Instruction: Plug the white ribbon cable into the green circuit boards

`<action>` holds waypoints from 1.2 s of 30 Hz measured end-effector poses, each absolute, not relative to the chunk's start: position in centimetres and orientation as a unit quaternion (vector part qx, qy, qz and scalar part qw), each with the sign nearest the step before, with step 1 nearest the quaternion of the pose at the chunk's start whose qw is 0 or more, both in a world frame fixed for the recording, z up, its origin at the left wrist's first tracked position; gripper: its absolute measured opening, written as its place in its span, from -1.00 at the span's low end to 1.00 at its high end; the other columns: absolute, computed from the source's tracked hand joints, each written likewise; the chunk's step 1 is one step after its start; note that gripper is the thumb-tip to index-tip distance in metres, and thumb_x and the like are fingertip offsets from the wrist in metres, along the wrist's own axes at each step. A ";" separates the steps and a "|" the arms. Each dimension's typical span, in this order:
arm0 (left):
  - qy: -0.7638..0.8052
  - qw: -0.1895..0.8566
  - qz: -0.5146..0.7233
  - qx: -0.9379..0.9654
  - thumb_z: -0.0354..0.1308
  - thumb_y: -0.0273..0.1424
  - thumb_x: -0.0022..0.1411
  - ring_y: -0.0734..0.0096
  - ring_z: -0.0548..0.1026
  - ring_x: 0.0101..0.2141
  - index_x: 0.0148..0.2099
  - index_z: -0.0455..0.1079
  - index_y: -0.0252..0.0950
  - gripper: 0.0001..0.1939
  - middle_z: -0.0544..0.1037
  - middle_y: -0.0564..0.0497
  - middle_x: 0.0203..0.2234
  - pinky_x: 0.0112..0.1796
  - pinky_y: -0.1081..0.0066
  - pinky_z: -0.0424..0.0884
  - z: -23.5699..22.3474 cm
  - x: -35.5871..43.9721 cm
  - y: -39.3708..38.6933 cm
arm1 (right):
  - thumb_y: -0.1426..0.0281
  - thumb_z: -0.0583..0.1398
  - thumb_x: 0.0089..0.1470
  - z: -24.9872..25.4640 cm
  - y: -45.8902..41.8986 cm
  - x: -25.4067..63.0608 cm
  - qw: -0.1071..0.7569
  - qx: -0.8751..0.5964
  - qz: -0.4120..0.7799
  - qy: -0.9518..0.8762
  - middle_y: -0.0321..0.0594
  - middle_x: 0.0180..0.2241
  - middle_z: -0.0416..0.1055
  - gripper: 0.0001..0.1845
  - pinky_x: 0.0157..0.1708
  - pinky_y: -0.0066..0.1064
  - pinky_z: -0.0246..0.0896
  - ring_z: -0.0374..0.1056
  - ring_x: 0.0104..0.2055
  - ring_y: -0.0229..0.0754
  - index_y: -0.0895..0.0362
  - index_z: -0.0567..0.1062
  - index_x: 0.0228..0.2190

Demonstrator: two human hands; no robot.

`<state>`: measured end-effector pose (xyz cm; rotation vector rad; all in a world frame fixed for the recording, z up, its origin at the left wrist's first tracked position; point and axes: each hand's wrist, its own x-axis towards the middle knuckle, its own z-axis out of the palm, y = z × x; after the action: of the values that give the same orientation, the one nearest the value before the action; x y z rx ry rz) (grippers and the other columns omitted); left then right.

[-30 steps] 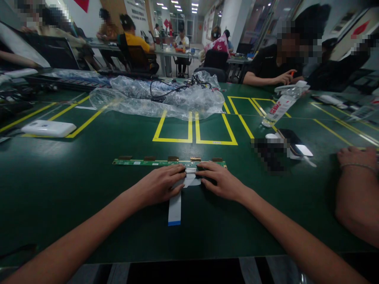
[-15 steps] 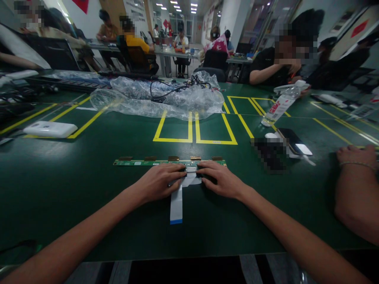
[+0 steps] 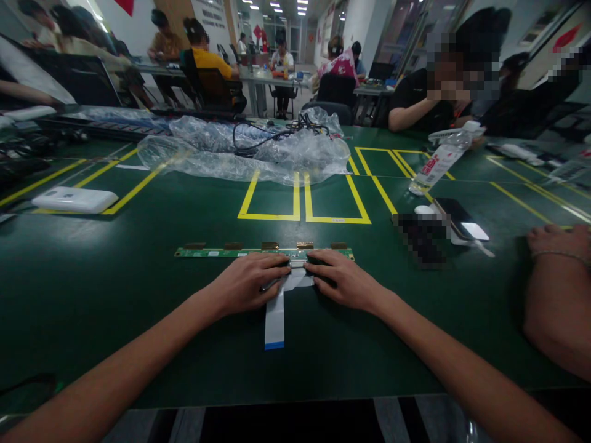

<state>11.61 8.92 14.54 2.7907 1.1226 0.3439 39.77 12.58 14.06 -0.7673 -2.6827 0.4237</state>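
Observation:
A long, narrow green circuit board (image 3: 212, 253) lies across the table, with several brown tabs along its far edge. At its near side is a small white connector (image 3: 298, 263), and a folded white flat ribbon cable (image 3: 275, 317) runs from there toward me, ending in a blue strip. My left hand (image 3: 252, 280) is closed at the connector's left end, its thumb by the cable. From the right, my right hand (image 3: 341, 277) is closed too, fingertips at the connector's other end and thumb at the cable's right edge. The fingers partly hide the board and cable.
Crumpled clear plastic wrap (image 3: 258, 151) with black cables lies beyond the board. A white device (image 3: 75, 200) is at left. On the right are a tilted bottle (image 3: 443, 161), a phone (image 3: 459, 218) and another person's arm (image 3: 556, 295). Yellow tape (image 3: 270, 216) marks the table.
My hands stay at the connector and cable with hardly any movement. The view has shifted very slightly.

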 end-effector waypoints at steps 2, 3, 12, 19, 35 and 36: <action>0.371 0.058 0.111 0.920 0.06 -0.38 0.39 0.07 0.44 0.15 0.23 0.41 -0.25 -0.59 0.43 -0.14 0.20 0.10 -0.03 0.44 14.7 11.6 8.9 | 0.39 0.13 0.28 14.1 12.6 39.8 0.156 -0.272 0.147 -0.938 0.04 0.24 0.30 -0.57 0.28 0.08 0.10 0.18 0.30 0.06 0.15 0.46 0.15; 0.372 0.058 0.110 0.920 0.06 -0.38 0.38 0.07 0.44 0.15 0.23 0.41 -0.25 -0.59 0.43 -0.14 0.20 0.09 -0.03 0.44 14.8 11.6 8.9 | 0.38 0.13 0.28 14.1 12.6 39.8 0.155 -0.273 0.147 -0.938 0.02 0.24 0.30 -0.57 0.28 0.08 0.10 0.18 0.31 0.05 0.14 0.46 0.15; 0.379 0.059 0.127 0.915 0.08 -0.40 0.38 0.06 0.44 0.15 0.22 0.43 -0.25 -0.61 0.43 -0.15 0.19 0.10 -0.04 0.44 14.6 11.8 8.8 | 0.38 0.13 0.27 13.7 12.6 39.9 0.162 -0.277 0.158 -0.934 0.02 0.26 0.28 -0.54 0.29 0.11 0.08 0.16 0.32 0.07 0.12 0.44 0.18; 0.388 0.064 0.118 0.912 0.08 -0.39 0.37 0.07 0.42 0.16 0.25 0.39 -0.25 -0.58 0.40 -0.16 0.22 0.10 -0.03 0.43 14.5 11.8 8.8 | 0.39 0.16 0.25 13.9 12.8 40.0 0.168 -0.279 0.191 -0.926 -0.03 0.25 0.30 -0.55 0.28 0.11 0.10 0.17 0.31 0.03 0.07 0.42 0.17; 0.392 0.066 0.110 0.911 0.05 -0.36 0.38 0.02 0.42 0.15 0.24 0.40 -0.30 -0.57 0.40 -0.20 0.21 0.09 -0.06 0.44 14.7 12.0 8.7 | 0.42 0.13 0.26 14.1 12.6 39.9 0.172 -0.285 0.196 -0.922 -0.07 0.26 0.29 -0.57 0.30 0.09 0.07 0.15 0.33 0.01 0.06 0.46 0.14; 0.395 0.067 0.106 0.910 0.05 -0.35 0.39 0.02 0.43 0.15 0.24 0.40 -0.30 -0.57 0.40 -0.19 0.21 0.08 -0.06 0.44 14.8 12.1 8.7 | 0.42 0.13 0.27 14.0 12.6 39.9 0.170 -0.286 0.194 -0.923 -0.07 0.26 0.29 -0.58 0.31 0.08 0.06 0.15 0.33 0.00 0.06 0.47 0.14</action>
<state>12.06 8.66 14.79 2.7438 1.1893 0.3184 39.87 12.61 14.02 -0.8137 -2.6222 0.5503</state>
